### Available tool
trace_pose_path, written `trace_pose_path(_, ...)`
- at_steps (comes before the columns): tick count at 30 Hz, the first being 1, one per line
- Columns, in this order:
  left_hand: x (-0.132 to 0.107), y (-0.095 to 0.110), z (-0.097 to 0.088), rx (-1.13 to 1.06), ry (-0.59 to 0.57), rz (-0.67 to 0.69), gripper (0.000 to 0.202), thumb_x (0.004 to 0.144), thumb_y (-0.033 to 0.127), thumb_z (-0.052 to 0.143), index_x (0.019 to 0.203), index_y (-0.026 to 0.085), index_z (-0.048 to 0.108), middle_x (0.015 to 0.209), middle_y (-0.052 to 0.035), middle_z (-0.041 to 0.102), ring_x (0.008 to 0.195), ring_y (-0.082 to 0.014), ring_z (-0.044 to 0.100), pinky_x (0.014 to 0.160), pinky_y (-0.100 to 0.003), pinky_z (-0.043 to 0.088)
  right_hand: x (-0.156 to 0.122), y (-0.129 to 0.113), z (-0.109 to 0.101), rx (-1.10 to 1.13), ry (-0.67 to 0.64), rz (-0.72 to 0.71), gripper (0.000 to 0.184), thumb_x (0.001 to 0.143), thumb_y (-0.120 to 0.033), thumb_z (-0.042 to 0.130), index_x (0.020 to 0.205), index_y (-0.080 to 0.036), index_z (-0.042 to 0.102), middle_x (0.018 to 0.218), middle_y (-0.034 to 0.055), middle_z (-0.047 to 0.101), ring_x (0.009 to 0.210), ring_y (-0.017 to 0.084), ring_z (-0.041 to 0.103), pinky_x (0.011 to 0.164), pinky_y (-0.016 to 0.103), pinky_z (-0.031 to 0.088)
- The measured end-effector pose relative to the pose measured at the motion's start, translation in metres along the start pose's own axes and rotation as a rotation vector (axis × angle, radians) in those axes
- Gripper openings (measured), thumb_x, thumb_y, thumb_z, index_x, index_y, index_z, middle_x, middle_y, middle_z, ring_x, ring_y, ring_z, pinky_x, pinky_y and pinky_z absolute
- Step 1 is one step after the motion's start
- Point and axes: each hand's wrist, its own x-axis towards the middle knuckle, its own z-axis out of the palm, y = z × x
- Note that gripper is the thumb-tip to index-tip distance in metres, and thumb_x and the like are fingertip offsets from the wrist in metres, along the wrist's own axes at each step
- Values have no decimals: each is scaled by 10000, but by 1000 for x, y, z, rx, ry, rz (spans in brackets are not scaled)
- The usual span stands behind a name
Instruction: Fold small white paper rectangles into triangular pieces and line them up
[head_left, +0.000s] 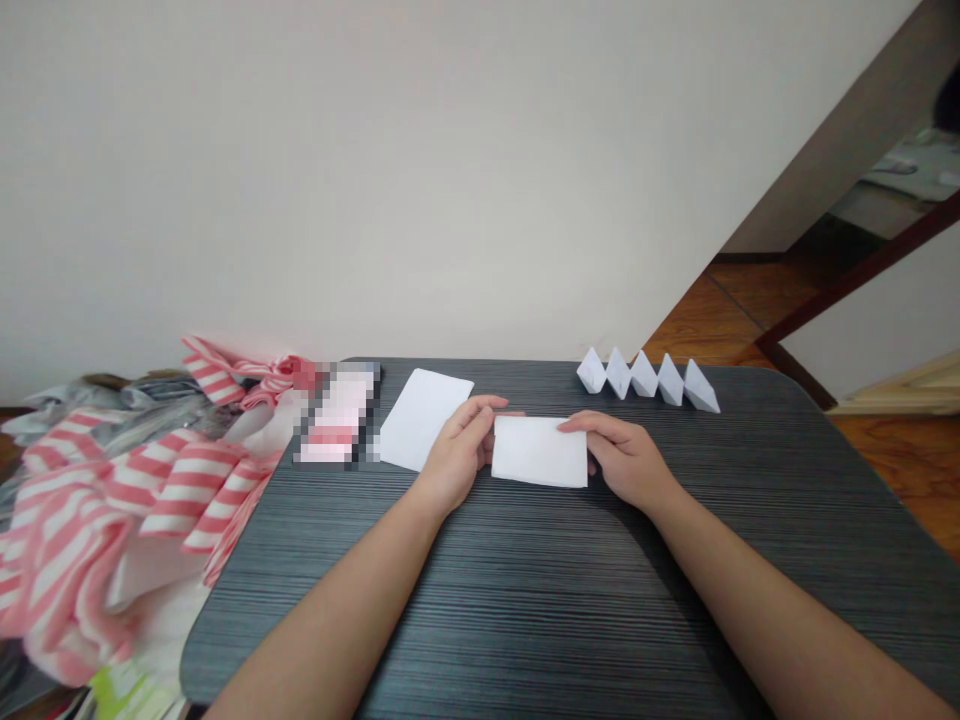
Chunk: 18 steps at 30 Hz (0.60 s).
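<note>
A folded white sheet of paper (539, 453) is held up between my two hands over the dark table. My left hand (459, 445) grips its left edge, fingers behind and thumb at the side. At the other end my right hand (622, 450) pinches the paper, its index finger lying along the top edge. Just left of my left hand lies a flat white sheet (420, 412). Several white folded-paper boats (643, 375) stand in a row at the back right of the table.
The dark wood-grain table (480, 620) stands against a pale wall (450, 180). A blurred-out pinkish item (337, 415) lies at its left back corner. Red-and-white striped cloth (187, 480) is heaped beyond the left edge. Wooden floor (697, 310) shows on the right.
</note>
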Motion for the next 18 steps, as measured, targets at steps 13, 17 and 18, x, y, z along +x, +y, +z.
trace_pose_path(13,-1,-5,-1,174,-68,57,432,779,271,599,1168,220,419,849,-27,655,634,-132,595,550,-228,436,1,-5,2,35,137,63,345,911,-340,386,1202,-220,527,1017,80,685,690,172,627,531,271,482)
trace_pose_path(17,-4,-6,1,304,-92,83,380,793,257,578,1155,226,467,799,-17,644,586,-124,559,510,-222,402,2,-7,3,-123,57,27,359,877,-368,479,1180,-190,551,998,85,688,787,192,630,638,292,491)
trace_pose_path(18,-5,-5,1,329,-93,86,372,793,258,577,1151,225,479,781,-14,639,572,-121,549,500,-220,392,2,-6,3,-190,32,23,347,843,-369,538,1137,-190,588,972,78,692,777,196,629,638,295,488)
